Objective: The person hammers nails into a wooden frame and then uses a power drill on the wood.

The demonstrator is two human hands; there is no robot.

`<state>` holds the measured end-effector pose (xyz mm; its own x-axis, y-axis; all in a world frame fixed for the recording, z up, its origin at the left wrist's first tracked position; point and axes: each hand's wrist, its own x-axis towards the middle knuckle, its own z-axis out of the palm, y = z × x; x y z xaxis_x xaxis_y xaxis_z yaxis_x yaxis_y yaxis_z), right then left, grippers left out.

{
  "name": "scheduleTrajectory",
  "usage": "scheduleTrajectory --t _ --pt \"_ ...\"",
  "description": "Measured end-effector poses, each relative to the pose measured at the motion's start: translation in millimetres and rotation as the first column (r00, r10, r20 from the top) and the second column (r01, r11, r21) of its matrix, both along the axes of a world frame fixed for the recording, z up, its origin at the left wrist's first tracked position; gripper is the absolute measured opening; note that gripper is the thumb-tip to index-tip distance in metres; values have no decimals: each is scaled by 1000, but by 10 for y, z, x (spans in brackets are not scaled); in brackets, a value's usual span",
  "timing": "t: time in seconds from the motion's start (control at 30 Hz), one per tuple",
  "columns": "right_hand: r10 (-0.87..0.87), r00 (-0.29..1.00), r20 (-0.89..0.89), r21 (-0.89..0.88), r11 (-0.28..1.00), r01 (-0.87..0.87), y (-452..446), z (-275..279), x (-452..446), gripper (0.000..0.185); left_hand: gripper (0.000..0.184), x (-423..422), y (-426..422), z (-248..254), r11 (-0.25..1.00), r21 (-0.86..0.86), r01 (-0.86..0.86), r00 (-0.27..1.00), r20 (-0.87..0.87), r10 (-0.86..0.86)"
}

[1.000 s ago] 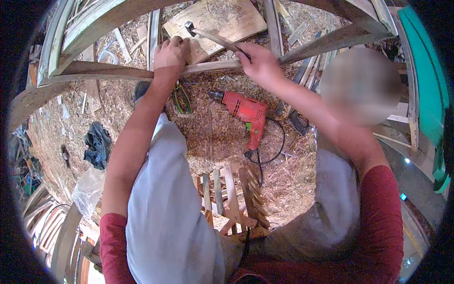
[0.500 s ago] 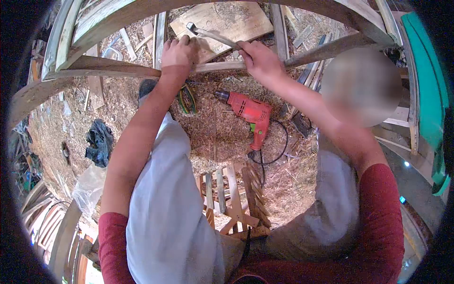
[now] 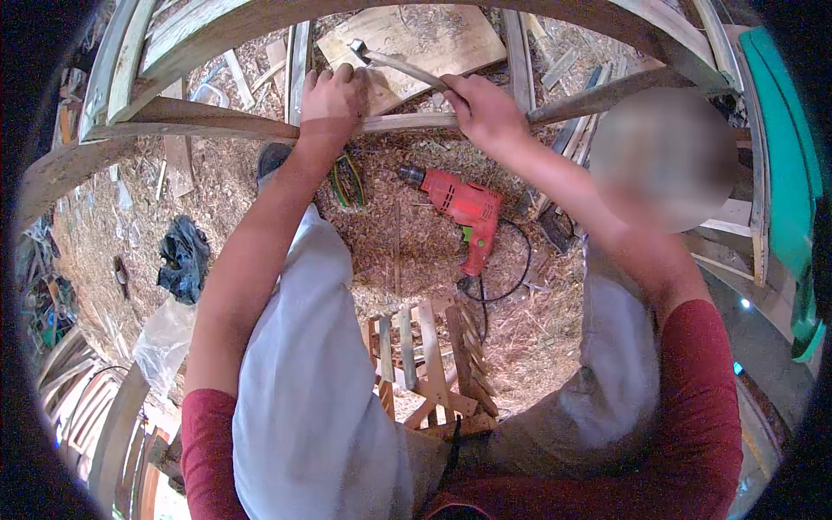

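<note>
My right hand (image 3: pixel 490 108) is closed around the handle of a hammer (image 3: pixel 403 68). The hammer slants up and to the left, with its metal head just beyond my left hand. My left hand (image 3: pixel 331 100) is curled over a wooden rail (image 3: pixel 407 122) of a curved wooden frame (image 3: pixel 381 19). The left fingertips are partly hidden, and I cannot make out whether anything small is between them. Behind the rail, a flat wooden board (image 3: pixel 433 43) lies on the ground.
Below the rail, a red drill (image 3: pixel 459 204) with a black cord rests on wood shavings, near pliers (image 3: pixel 347 182). A slatted wooden piece (image 3: pixel 425 355) lies between my legs. Black plastic (image 3: pixel 182 258) and a clear bag (image 3: pixel 163 342) are at left, a green panel (image 3: pixel 780 156) at right.
</note>
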<state>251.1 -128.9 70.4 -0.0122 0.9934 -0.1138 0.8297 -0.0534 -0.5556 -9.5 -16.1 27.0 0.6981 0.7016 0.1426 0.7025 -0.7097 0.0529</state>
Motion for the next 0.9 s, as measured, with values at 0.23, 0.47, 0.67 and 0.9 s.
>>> scheduleTrajectory --t 0.23,0.47,0.67,0.9 --pt "17 1000 -6 -75 997 -17 71 100 16 31 29 -29 1 -26 1000 16 -15 999 -50 15" --pt "0 1000 5 -31 1000 1 85 108 -5 30 31 -29 10 -41 1000 6 -18 996 -86 18" --pt "-49 999 -13 -21 999 48 143 191 -41 30 34 -17 -3 -12 999 -31 -36 993 -110 32" --pt "-24 999 49 -83 996 28 145 205 -16 30 37 0 -10 43 998 -35 -44 992 -117 39"
